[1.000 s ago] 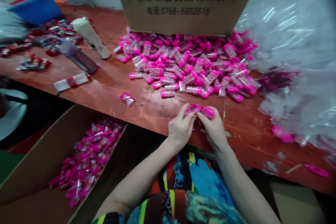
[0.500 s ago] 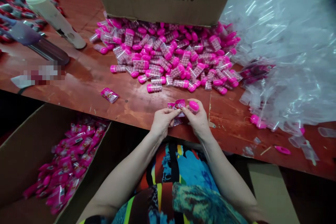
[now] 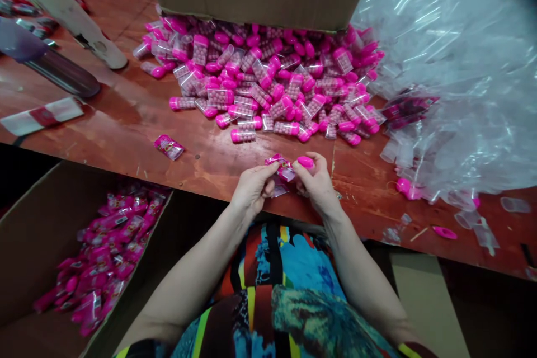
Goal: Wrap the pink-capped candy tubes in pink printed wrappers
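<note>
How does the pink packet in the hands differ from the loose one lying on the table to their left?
The held packet is pinched between the left hand and right hand above the table edge; the loose packet lies flat, untouched. The held packet is tilted, with a pink capsule beside it; the loose packet lies alone. Both are pink wrappers.

Bright, even light from overhead, and the red table (image 3: 126,128) throws back a soft sheen on the left. White glare streaks the clear plastic bags (image 3: 457,56). The pink tubes (image 3: 268,84) look slightly smeared. Edges bow outward, the top right corner goes black, and there is deep shadow under the table.
</note>
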